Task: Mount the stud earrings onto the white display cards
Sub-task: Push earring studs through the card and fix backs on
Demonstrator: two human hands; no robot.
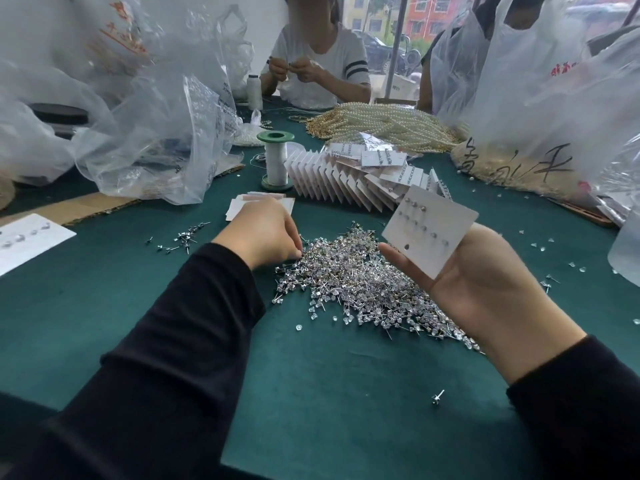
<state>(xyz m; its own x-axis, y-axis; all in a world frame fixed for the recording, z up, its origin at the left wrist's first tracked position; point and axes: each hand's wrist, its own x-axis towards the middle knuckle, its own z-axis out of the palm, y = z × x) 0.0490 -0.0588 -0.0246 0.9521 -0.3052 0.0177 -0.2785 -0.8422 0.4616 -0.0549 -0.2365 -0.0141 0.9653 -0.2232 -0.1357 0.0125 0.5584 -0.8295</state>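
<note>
**Card up in your right hand, left hand down at the pile**

Your right hand (485, 282) has the white display card (429, 233). It lies across your upturned fingers, your thumb clamps its lower edge, and it is raised above the right side of the heap. Several studs sit in it in two rows, with one open hole near your thumb.

The stud earrings (353, 285) lie in a loose silver heap at the middle of the green surface (311, 382). Your left hand (263, 230) is knuckles-up at the heap's left edge with its fingers curled down into the studs. Whether a stud is caught between the fingertips cannot be told from here.

Just beyond that hand lies a small stack of blank cards (242, 206). Further on, toward the far edge, a fanned row of filled cards (346, 181) stands on edge. A green-capped spool (276, 157) stands upright beside the row's left end.

Pearl strands (388, 123) are heaped at the far edge. Clear plastic bags (156, 133) crowd the far-left corner. A lone stud (437, 398) lies toward the near edge, and another card (27, 240) lies at the left edge. Across the far edge sits a second person (322, 64), both hands raised together.
</note>
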